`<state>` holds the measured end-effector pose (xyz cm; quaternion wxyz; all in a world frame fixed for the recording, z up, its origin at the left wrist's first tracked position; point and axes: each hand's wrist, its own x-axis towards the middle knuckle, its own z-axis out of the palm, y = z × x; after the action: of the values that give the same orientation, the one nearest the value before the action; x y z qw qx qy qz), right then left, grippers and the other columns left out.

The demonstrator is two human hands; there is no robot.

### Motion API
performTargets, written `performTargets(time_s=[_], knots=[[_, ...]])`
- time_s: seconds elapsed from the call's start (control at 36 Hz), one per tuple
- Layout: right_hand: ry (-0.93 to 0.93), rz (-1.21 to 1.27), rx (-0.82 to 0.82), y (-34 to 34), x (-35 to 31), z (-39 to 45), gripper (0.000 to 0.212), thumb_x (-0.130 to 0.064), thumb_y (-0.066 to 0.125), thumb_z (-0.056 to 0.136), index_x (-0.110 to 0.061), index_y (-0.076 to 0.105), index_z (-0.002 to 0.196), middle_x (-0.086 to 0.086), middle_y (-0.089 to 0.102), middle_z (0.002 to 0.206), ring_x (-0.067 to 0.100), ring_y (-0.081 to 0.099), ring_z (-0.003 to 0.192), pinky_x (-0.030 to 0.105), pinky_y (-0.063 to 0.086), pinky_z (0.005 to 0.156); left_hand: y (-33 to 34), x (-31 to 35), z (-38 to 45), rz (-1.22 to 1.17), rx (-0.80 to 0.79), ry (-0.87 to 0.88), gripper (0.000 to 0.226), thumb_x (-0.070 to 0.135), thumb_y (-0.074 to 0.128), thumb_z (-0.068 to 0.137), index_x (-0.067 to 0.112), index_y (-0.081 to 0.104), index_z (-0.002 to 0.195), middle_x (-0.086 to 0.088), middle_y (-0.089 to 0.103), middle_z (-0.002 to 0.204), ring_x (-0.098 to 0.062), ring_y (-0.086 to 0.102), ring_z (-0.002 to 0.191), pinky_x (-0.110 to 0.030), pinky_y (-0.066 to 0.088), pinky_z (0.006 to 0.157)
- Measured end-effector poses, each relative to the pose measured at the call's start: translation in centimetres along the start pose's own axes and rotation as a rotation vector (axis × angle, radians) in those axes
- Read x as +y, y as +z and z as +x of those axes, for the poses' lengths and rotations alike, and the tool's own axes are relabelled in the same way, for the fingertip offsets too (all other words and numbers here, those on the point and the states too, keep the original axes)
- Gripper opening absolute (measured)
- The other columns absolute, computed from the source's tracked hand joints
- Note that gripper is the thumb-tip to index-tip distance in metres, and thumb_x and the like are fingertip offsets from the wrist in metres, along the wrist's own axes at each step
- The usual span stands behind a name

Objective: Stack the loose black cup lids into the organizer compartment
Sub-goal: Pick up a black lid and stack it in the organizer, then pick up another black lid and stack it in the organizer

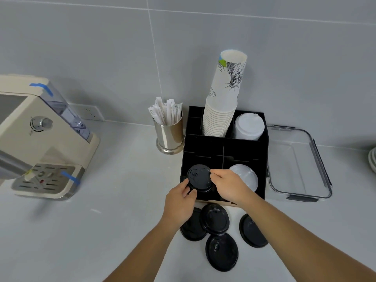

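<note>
Hands, left [179, 197] and right [227, 185], grip black lid [199, 178] between them over organizer [240, 151].

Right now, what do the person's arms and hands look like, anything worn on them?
Both forearms are bare as far as the bottom edge of the picture: no sleeves show. The left hand and the right hand wear no gloves, and no watch, bracelet or ring can be seen on either. No markings or tape show on the arms.
</note>
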<state>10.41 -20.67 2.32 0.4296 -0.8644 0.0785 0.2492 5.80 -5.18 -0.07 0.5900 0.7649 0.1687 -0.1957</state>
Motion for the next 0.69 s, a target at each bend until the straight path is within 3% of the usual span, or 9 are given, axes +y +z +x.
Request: performTargets(time_s=[0.08, 0.17, 0.28, 0.36, 0.42, 0.5, 0.56, 0.64, 0.69], knots=[[0.010, -0.010, -0.007, -0.5, 0.4, 0.1, 0.039, -0.027, 0.040, 0.101, -0.003, 0.060, 0.124, -0.008, 0.044, 0.051, 0.006, 0.038, 0.044, 0.031, 0.044, 0.054, -0.3, -0.2, -0.2, -0.004, -0.012, -0.002, 0.053, 0.020, 0.058, 0.092, 0.025, 0.044, 0.143, 0.009, 0.051, 0.144, -0.008, 0.045, 0.134, -0.023, 0.038, 0.107], [0.017, 0.026, -0.008, -0.9, 0.7, -0.3, 0.042, -0.030, 0.043, 0.101, -0.016, 0.052, 0.139, -0.010, 0.052, 0.051, 0.003, 0.051, 0.048, 0.016, 0.042, 0.055, -0.6, -0.6, -0.5, -0.015, 0.015, -0.027, 0.056, 0.022, 0.059, 0.092, 0.022, 0.041, 0.145, 0.007, 0.049, 0.145, -0.010, 0.046, 0.133, -0.025, 0.038, 0.106], [0.034, 0.103, -0.033, -1.4, 1.6, -1.3, 0.042, -0.031, 0.048, 0.098, -0.017, 0.055, 0.137, 0.009, 0.065, 0.079, 0.036, 0.069, 0.094, 0.040, 0.055, 0.092, -0.8, -1.2, -1.2, 0.035, 0.043, -0.003, 0.053, 0.025, 0.059, 0.092, 0.022, 0.044, 0.143, 0.006, 0.051, 0.143, -0.011, 0.049, 0.130, -0.024, 0.038, 0.103], [0.044, 0.138, -0.032, -1.8, 2.3, -2.6, 0.044, -0.030, 0.049, 0.095, 0.004, 0.050, 0.123, 0.033, 0.060, 0.117, 0.049, 0.055, 0.114, 0.061, 0.046, 0.098, -0.8, -1.9, -1.8, 0.027, 0.053, -0.018, 0.050, 0.023, 0.061, 0.091, 0.022, 0.048, 0.140, 0.006, 0.057, 0.134, -0.012, 0.057, 0.120, -0.023, 0.041, 0.098], [0.049, 0.150, -0.022, -1.7, 2.8, -3.6, 0.046, -0.031, 0.050, 0.093, 0.007, 0.046, 0.119, 0.034, 0.051, 0.123, 0.051, 0.047, 0.116, 0.068, 0.041, 0.096, -0.8, -2.4, -2.0, 0.026, 0.055, -0.029, 0.045, 0.022, 0.062, 0.091, 0.022, 0.054, 0.135, 0.004, 0.062, 0.126, -0.012, 0.060, 0.111, -0.023, 0.044, 0.093], [0.080, 0.158, -0.019, -1.2, 4.2, -4.7, 0.046, -0.034, 0.052, 0.088, 0.007, 0.053, 0.108, 0.031, 0.058, 0.114, 0.051, 0.053, 0.111, 0.068, 0.041, 0.095, -0.5, -3.4, -2.4, 0.044, 0.046, -0.066, 0.028, 0.025, 0.062, 0.090, 0.023, 0.065, 0.118, 0.006, 0.066, 0.116, -0.010, 0.062, 0.106, -0.021, 0.045, 0.086], [0.114, 0.153, -0.036, -0.9, 5.5, -5.2, 0.040, -0.035, 0.053, 0.086, 0.003, 0.059, 0.095, 0.026, 0.065, 0.094, 0.044, 0.065, 0.095, 0.066, 0.043, 0.096, -0.2, -3.9, -2.6, 0.042, 0.039, -0.093, 0.018, 0.025, 0.062, 0.090, 0.027, 0.067, 0.107, 0.006, 0.068, 0.108, -0.009, 0.064, 0.100, -0.020, 0.047, 0.081], [0.151, 0.155, -0.043, -0.2, 7.4, -5.5, 0.038, -0.043, 0.053, 0.082, -0.007, 0.065, 0.088, 0.012, 0.064, 0.079, 0.028, 0.067, 0.079, 0.058, 0.050, 0.096, 0.3, -4.4, -2.8, 0.034, 0.027, -0.133, 0.022, 0.022, 0.064, 0.088, 0.021, 0.069, 0.110, 0.005, 0.069, 0.104, -0.014, 0.066, 0.098, -0.026, 0.051, 0.086], [0.193, 0.179, -0.041, 0.3, 8.3, -5.9, 0.035, -0.044, 0.053, 0.082, -0.010, 0.061, 0.080, 0.002, 0.057, 0.070, 0.017, 0.058, 0.071, 0.046, 0.055, 0.085, 0.7, -4.5, -2.9, 0.037, 0.022, -0.169, 0.024, 0.022, 0.065, 0.087, 0.021, 0.069, 0.111, 0.003, 0.069, 0.104, -0.018, 0.067, 0.099, -0.032, 0.053, 0.092]])
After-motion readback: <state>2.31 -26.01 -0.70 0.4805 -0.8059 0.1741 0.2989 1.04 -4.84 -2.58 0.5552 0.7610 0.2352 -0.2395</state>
